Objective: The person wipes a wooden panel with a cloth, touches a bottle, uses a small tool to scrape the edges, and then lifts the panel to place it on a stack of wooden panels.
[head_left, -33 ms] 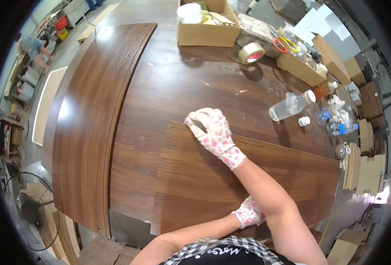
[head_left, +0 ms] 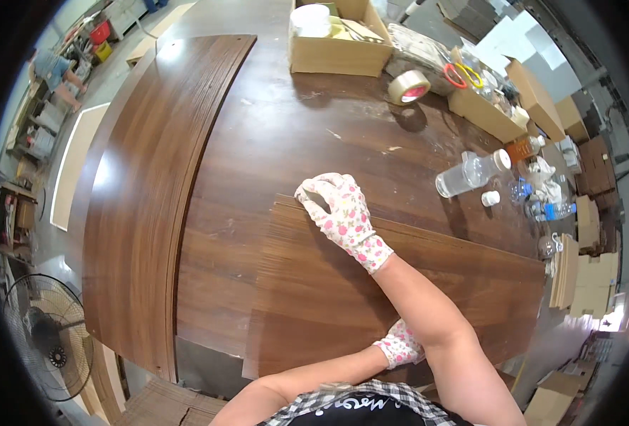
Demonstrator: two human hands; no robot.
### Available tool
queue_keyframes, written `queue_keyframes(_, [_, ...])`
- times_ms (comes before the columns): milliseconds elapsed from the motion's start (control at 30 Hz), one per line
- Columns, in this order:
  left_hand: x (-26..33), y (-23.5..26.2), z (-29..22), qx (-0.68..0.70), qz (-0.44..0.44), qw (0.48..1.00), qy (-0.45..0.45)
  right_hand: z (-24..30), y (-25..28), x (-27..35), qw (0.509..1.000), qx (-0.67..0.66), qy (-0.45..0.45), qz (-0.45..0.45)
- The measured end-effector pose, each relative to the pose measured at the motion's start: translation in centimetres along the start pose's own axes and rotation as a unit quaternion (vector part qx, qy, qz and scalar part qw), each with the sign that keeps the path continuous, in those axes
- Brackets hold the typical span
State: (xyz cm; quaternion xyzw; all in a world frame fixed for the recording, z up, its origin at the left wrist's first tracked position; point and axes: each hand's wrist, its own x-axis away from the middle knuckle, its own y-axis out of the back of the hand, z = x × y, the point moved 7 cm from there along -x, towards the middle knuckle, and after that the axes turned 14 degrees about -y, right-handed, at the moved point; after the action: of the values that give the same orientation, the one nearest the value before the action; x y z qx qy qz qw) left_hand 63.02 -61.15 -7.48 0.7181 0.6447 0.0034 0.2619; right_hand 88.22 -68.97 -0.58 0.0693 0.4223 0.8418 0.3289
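Note:
A brown wood-grain board (head_left: 314, 298) lies in front of me on a table of similar colour. Its left edge looks faintly doubled, as if smeared by motion. My right hand (head_left: 339, 216), in a white glove with pink flowers, is at the board's far edge near the left corner. Thumb and fingers curl into a ring there and appear to pinch the edge. My left hand (head_left: 401, 346), gloved alike, is at the board's near side, beneath my crossing right forearm, which hides its fingers.
Stacked brown panels (head_left: 158, 199) lie at the left. Behind are an open carton (head_left: 339, 55), a tape roll (head_left: 408, 87) and scissors (head_left: 462, 74). A clear bottle (head_left: 472, 174) and white cap (head_left: 490, 198) stand at the right. A fan (head_left: 48, 337) is on the lower left.

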Motion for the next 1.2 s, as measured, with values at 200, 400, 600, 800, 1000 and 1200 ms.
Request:
queue_keyframes(200, [-0.5, 2.6, -1.9, -0.017, -0.067, 0.996, -0.061, -2.4, 2.2, 2.5, 0.996, 0.036, 0.001, -0.078])
queue_keyframes(400, [0.7, -2.7, 0.1, 0.006, -0.166, 0.985, -0.052, 4.2, -3.7, -2.0, 1.0, 0.018, 0.022, 0.007])
queue_keyframes(600, [-1.2, 3.5, -2.3, -0.01, 0.004, 1.0, -0.009, -2.0, 0.9, 1.5, 0.996, 0.063, -0.047, -0.046])
queue_keyframes(800, [0.3, 0.9, -1.9, 0.085, 0.232, 0.968, 0.035, 4.2, -2.1, -0.9, 0.998, -0.003, 0.04, -0.047])
queue_keyframes(1000, [-1.0, 1.3, -0.2, 0.061, 0.103, 0.993, 0.001, -3.8, 4.6, 3.3, 0.991, 0.109, -0.029, -0.07])
queue_keyframes(1200, [-3.6, 1.6, -2.9, -0.125, 0.165, 0.973, -0.099, -11.0, 12.9, 7.2, 0.973, 0.16, -0.11, -0.125])
